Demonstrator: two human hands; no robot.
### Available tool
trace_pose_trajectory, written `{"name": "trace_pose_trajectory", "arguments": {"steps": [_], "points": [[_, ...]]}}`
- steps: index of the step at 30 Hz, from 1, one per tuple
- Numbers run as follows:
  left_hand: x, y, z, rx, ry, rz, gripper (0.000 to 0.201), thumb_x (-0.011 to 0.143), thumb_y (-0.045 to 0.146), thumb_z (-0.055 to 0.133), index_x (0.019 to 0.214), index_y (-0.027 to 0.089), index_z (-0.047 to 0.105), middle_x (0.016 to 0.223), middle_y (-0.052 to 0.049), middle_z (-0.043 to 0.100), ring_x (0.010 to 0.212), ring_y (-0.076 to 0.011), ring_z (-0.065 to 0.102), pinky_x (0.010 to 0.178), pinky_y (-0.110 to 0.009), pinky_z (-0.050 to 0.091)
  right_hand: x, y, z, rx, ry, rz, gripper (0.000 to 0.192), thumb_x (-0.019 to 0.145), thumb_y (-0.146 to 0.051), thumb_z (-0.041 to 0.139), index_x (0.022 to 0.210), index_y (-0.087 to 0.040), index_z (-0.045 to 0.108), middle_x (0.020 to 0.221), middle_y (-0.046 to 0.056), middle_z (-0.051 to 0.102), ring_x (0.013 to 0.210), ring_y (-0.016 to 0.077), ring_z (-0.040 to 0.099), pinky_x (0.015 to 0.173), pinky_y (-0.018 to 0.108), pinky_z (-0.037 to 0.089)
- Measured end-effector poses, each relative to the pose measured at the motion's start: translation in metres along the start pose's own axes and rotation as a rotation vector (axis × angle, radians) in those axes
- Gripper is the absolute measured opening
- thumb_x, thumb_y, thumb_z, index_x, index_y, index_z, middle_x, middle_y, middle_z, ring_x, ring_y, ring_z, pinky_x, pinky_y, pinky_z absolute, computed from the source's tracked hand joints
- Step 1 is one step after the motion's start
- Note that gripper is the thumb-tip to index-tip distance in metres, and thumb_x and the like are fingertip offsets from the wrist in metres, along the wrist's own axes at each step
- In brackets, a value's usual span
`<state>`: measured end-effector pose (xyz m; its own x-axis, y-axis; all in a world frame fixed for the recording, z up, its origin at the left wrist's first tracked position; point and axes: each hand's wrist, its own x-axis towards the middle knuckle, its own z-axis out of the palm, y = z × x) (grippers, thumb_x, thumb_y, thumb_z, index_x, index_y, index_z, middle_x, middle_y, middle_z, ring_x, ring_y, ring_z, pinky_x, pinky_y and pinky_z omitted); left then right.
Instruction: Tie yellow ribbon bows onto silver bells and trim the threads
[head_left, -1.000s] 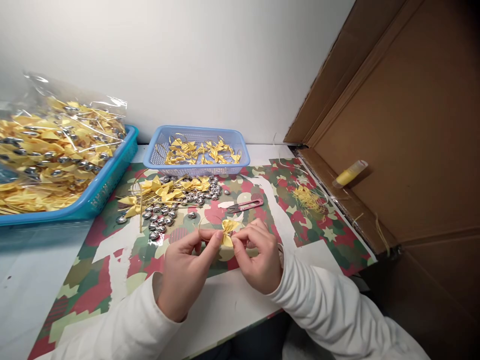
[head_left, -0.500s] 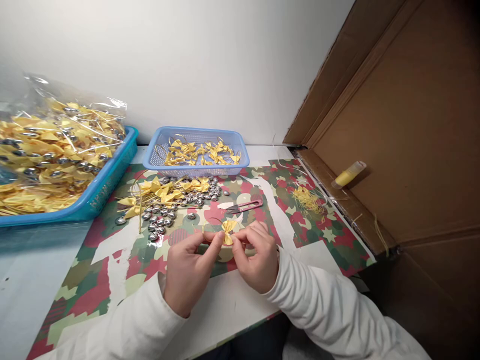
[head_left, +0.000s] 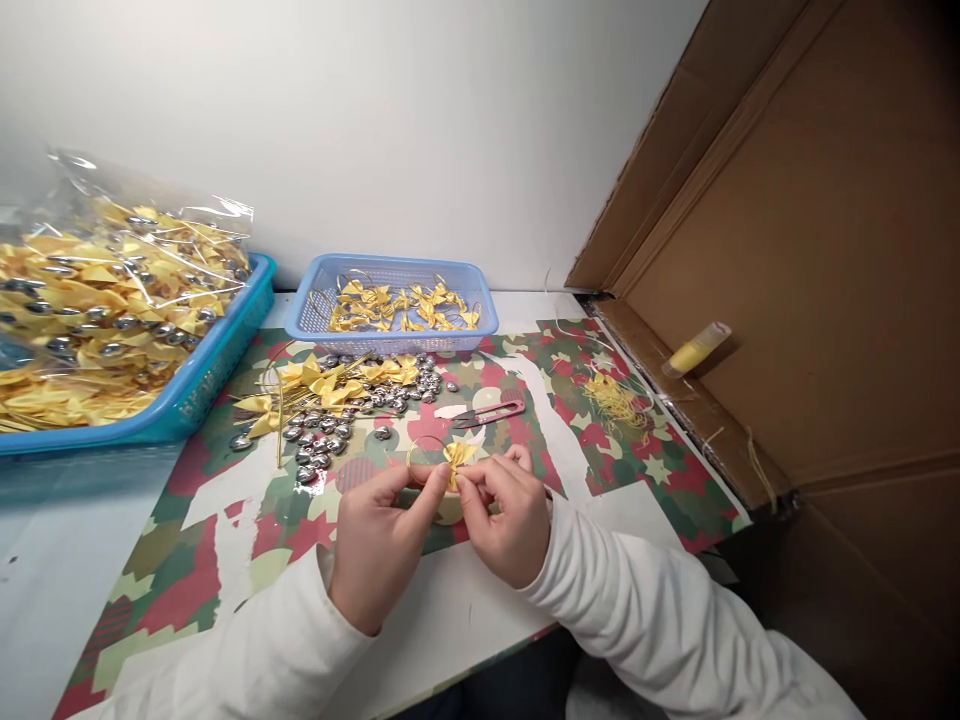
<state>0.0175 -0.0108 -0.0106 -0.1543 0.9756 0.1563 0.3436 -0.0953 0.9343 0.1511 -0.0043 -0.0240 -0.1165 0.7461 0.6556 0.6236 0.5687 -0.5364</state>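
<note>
Yellow bow (head_left: 457, 455) — camouflage-patterned mat (head_left: 225, 520) (red, green) — blue basket (head_left: 480, 300).

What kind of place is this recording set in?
Probably a small piecework bench for hand-assembling ornaments. Both hands pinch one yellow bow, loose bells and bows lie on the patterned table, a blue basket holds more bows, and a bagged heap fills the tray.

Both arms reach forward in white long sleeves, forearms angled inward so the hands meet in front of the body. The left hand (head_left: 382, 540) shows its back, thumb and forefinger extended and pinched together at the tips. The right hand (head_left: 504, 520) faces it, fingers curled, its thumb and forefinger pinching close against the left fingertips.
</note>
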Motion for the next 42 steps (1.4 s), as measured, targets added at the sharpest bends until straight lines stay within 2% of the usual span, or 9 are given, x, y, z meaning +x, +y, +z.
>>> {"name": "trace_pose_trajectory", "arguments": {"steps": [8,14,19,23,26,32,42], "points": [[0.000,0.005,-0.002,-0.003,0.029,0.067,0.020,0.078,0.027,0.064,0.061,0.018,0.070,0.054,0.003,0.067,0.047,-0.0103,0.059,0.046,-0.017,0.050,0.000,-0.001,-0.001,0.046,-0.020,-0.002,0.018,0.088,-0.011,0.049,0.071,-0.018,0.052,0.057,-0.005,0.056,0.051,0.0091,0.047,0.067,0.029,0.031],[0.000,0.016,-0.006,-0.053,0.058,0.101,0.012,0.074,0.026,0.067,0.065,0.018,0.071,0.062,0.001,0.072,0.050,-0.0106,0.061,0.044,-0.016,0.051,0.001,-0.002,-0.003,0.097,0.017,-0.008,0.017,0.091,-0.015,0.049,0.075,-0.018,0.054,0.057,-0.004,0.058,0.052,0.0106,0.049,0.068,0.030,0.032],[-0.002,0.013,-0.006,-0.041,0.091,0.119,0.005,0.074,0.024,0.068,0.073,0.019,0.070,0.066,0.001,0.072,0.052,-0.0104,0.061,0.043,-0.016,0.049,0.000,-0.004,-0.005,0.107,0.028,-0.020,0.016,0.091,-0.015,0.049,0.078,-0.019,0.055,0.060,-0.002,0.062,0.053,0.0109,0.050,0.069,0.031,0.034],[-0.002,0.007,-0.006,-0.042,0.091,0.172,0.001,0.075,0.021,0.069,0.076,0.020,0.068,0.070,0.002,0.070,0.052,-0.0088,0.059,0.043,-0.016,0.047,0.000,-0.004,-0.006,0.111,0.031,-0.027,0.016,0.092,-0.016,0.048,0.078,-0.019,0.056,0.058,-0.003,0.060,0.052,0.0111,0.049,0.069,0.031,0.034],[-0.003,0.004,-0.007,-0.028,0.070,0.214,0.004,0.077,0.020,0.068,0.073,0.021,0.066,0.068,0.003,0.069,0.049,-0.0075,0.055,0.041,-0.016,0.044,0.000,-0.003,-0.006,0.121,0.033,-0.024,0.016,0.092,-0.016,0.049,0.078,-0.019,0.056,0.057,-0.004,0.059,0.053,0.0109,0.050,0.070,0.031,0.034],[-0.003,-0.001,-0.010,0.026,0.044,0.283,0.005,0.078,0.019,0.068,0.076,0.021,0.064,0.069,0.003,0.066,0.057,-0.0097,0.059,0.049,-0.018,0.047,-0.001,-0.003,-0.006,0.141,0.020,-0.014,0.014,0.091,-0.016,0.049,0.079,-0.019,0.056,0.057,-0.004,0.058,0.053,0.0106,0.050,0.070,0.031,0.035],[0.000,0.002,-0.012,0.101,0.021,0.234,0.014,0.080,0.030,0.065,0.070,0.020,0.065,0.063,0.002,0.065,0.043,-0.0086,0.049,0.041,-0.021,0.043,0.000,-0.005,-0.008,0.173,-0.017,0.043,0.017,0.091,-0.017,0.047,0.075,-0.019,0.053,0.056,-0.004,0.057,0.052,0.0105,0.051,0.069,0.031,0.036]]}}
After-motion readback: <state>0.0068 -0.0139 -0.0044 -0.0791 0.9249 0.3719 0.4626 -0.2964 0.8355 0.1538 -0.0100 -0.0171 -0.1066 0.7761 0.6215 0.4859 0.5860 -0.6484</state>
